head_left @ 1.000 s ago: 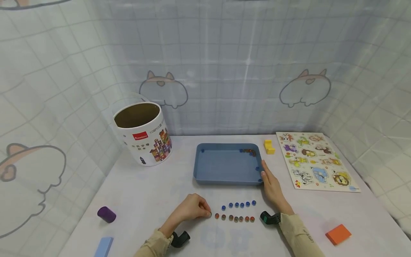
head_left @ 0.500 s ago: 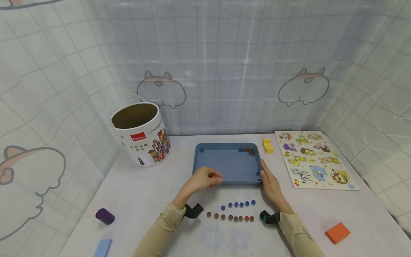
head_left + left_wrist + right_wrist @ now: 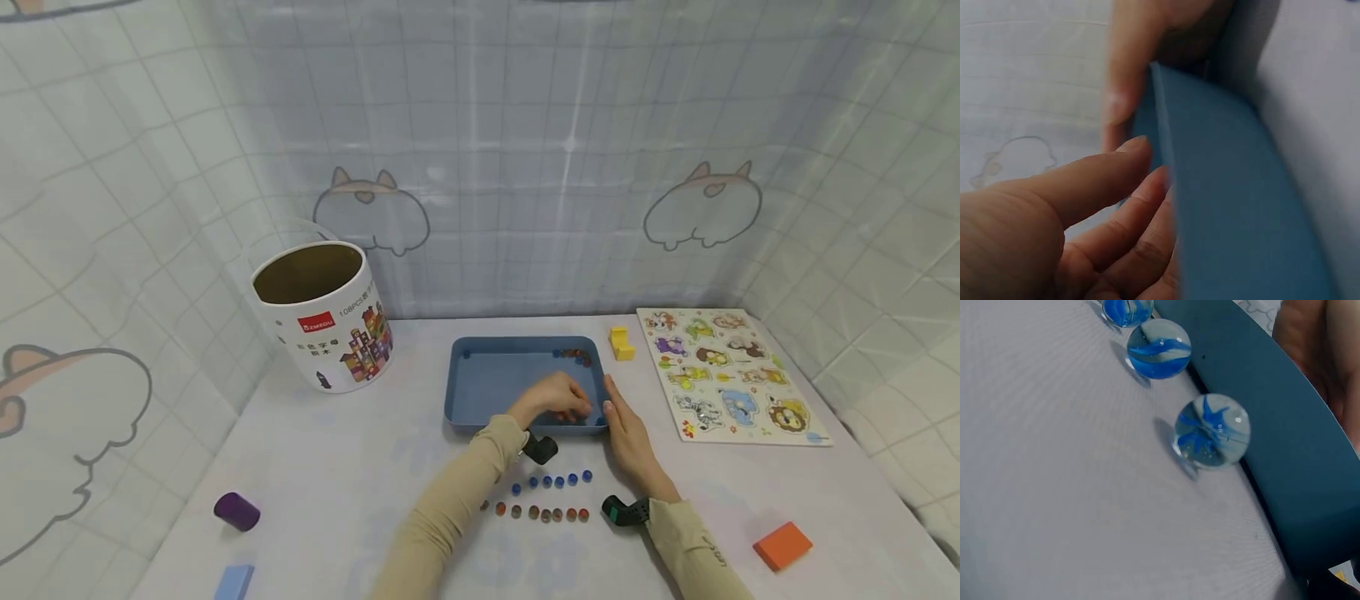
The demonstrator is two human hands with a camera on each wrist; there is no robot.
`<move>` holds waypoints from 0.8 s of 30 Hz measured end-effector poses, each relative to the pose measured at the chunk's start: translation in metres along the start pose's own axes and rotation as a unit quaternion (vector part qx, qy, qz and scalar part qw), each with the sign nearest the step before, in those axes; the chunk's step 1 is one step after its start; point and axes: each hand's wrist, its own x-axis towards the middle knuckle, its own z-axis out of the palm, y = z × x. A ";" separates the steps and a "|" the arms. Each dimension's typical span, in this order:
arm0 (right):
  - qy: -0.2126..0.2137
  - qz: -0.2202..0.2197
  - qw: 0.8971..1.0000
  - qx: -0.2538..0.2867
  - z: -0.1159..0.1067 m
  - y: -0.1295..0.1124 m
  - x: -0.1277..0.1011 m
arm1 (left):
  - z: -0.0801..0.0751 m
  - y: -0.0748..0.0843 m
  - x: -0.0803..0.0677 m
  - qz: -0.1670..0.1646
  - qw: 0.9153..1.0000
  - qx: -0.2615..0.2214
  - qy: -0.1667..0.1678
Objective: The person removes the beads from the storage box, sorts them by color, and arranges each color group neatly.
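Observation:
My left hand [image 3: 561, 397] reaches over the near wall into the right part of a shallow blue tray [image 3: 480, 387], fingertips bent down. In the left wrist view its thumb [image 3: 1119, 164] and fingers are slightly apart with no marble visible between them. My right hand [image 3: 632, 433] rests along the tray's right wall with fingers extended. A row of blue-swirled glass marbles [image 3: 559, 482] lies before the tray, the closest one [image 3: 1212, 432] large in the right wrist view. A row of reddish marbles [image 3: 583, 515] lies nearer me. More marbles [image 3: 574, 356] sit in the tray's back right corner.
A white printed bucket [image 3: 326, 321] stands back left. An animal puzzle board [image 3: 731, 379] lies at the right, a yellow block [image 3: 621, 343] behind the tray's right corner. A purple cylinder [image 3: 237, 511], a light blue block [image 3: 234, 582] and an orange block [image 3: 782, 546] lie around the front.
My left hand has left the reddish row, where a marble now lies at its left end, and moved up and right into the tray. My right hand has stayed at the tray's side.

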 end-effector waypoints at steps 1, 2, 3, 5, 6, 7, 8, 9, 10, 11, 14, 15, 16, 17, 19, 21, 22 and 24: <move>0.001 -0.001 1.000 -0.001 0.000 0.000 0.000 | 0.004 0.001 0.003 -0.005 1.000 0.009 -0.003; 0.002 -0.002 1.000 -0.003 0.001 0.000 0.000 | 0.007 0.002 0.005 -0.011 1.000 0.017 -0.003; 0.003 -0.003 1.000 -0.003 0.001 0.000 0.000 | 0.011 0.002 0.008 -0.012 1.000 0.024 -0.004; 0.007 -0.007 1.000 -0.006 0.001 0.001 0.000 | 0.016 0.003 0.010 -0.012 0.999 0.035 -0.002; 0.008 -0.010 1.000 -0.007 0.001 0.000 0.000 | 0.018 0.004 0.012 -0.011 0.999 0.039 0.001; 0.010 -0.012 1.000 -0.009 0.001 0.001 0.000 | 0.019 0.005 0.013 -0.008 0.999 0.051 0.004; 0.010 -0.012 1.000 -0.009 0.001 0.001 0.000 | 0.021 0.005 0.014 -0.006 0.998 0.057 0.007; 0.010 -0.012 1.000 -0.008 0.001 0.001 0.000 | 0.022 0.005 0.015 -0.005 0.998 0.065 0.009; 0.010 -0.012 1.000 -0.009 0.001 0.001 0.000 | 0.022 0.006 0.015 -0.003 0.998 0.070 0.010; 0.010 -0.013 1.000 -0.010 0.000 0.001 0.000 | 0.023 0.006 0.016 -0.001 0.997 0.074 0.011; 0.011 -0.012 1.000 -0.010 0.000 0.001 0.000 | 0.024 0.007 0.016 0.003 0.997 0.075 0.009; 0.012 -0.012 1.000 -0.009 0.001 0.001 0.000 | 0.023 0.007 0.016 0.004 0.997 0.076 0.008; 0.013 -0.012 1.000 -0.009 0.001 0.001 0.000 | 0.023 0.006 0.015 0.005 0.997 0.076 0.008; 0.014 -0.013 1.000 -0.010 0.001 0.001 0.000 | 0.023 0.006 0.015 0.006 0.997 0.073 0.007; 0.014 -0.014 1.000 -0.009 0.001 0.001 0.000 | 0.022 0.004 0.013 0.006 0.998 0.063 0.005; 0.013 -0.013 1.000 -0.008 0.001 0.001 0.000 | 0.019 0.001 0.011 0.001 0.999 0.038 0.003; 0.013 -0.013 1.000 -0.009 0.001 0.001 0.000 | 0.017 0.000 0.009 -0.001 1.000 0.022 0.002; 0.014 -0.012 1.000 -0.011 0.001 0.001 0.000 | 0.011 -0.003 0.005 0.002 1.000 -0.012 0.002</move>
